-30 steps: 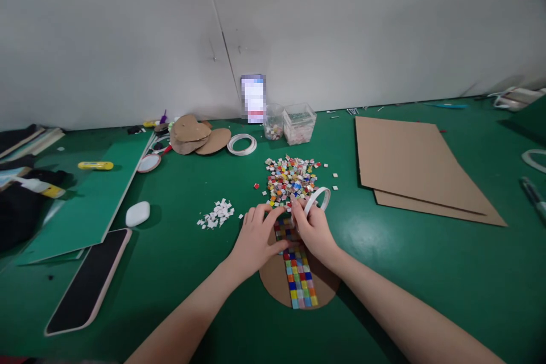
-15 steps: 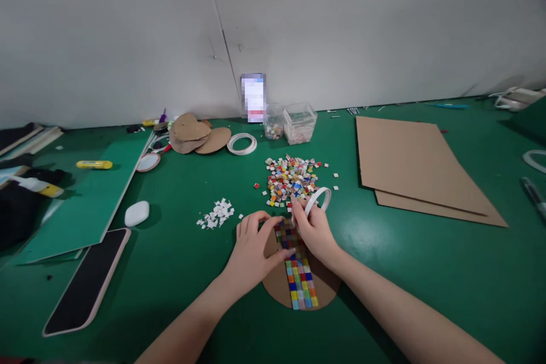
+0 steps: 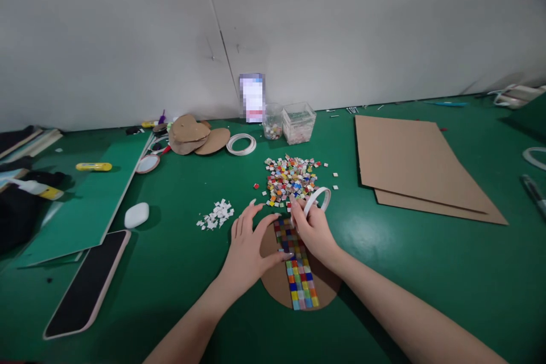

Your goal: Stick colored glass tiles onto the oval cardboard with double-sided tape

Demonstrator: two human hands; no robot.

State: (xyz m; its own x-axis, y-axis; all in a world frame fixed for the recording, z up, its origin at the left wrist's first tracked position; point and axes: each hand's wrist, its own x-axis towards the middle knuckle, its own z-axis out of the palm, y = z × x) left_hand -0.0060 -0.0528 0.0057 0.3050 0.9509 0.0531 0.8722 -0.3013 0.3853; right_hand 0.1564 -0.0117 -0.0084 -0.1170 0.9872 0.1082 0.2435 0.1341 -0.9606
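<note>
- Cardboard disc (image 3: 273, 287), lower centre of the frame: lies flat on the green table (image 3: 191, 301), partly covered by both hands.
- Mosaic strip (image 3: 302, 281) of small coloured squares, on the disc: runs from near the disc's upper edge to its lower edge; upper part in shade.
- Left hand (image 3: 247, 244), left of the strip: thumb and index wide apart, other fingers extended. Thumb tip reaches over the strip; firm contact cannot be told. Index tip near the strip's upper end.
- Right hand (image 3: 314, 230), right of the strip: fingers curled, holding a white tape roll (image 3: 311, 200) that stands on edge. Fingertips close together at the strip's upper end; whether they also pinch a tile cannot be told.
- Loose tile heap (image 3: 292, 177), centre, just above the right hand: mixed colours, a few strays around it.
- White scraps (image 3: 216, 215), left of centre: small pile, near the left hand.
- Clear cup (image 3: 273, 125) and clear box (image 3: 299, 125), upper centre: side by side, small pieces inside.
- Cardboard sheets (image 3: 409, 165), right: two, overlapping.
</note>
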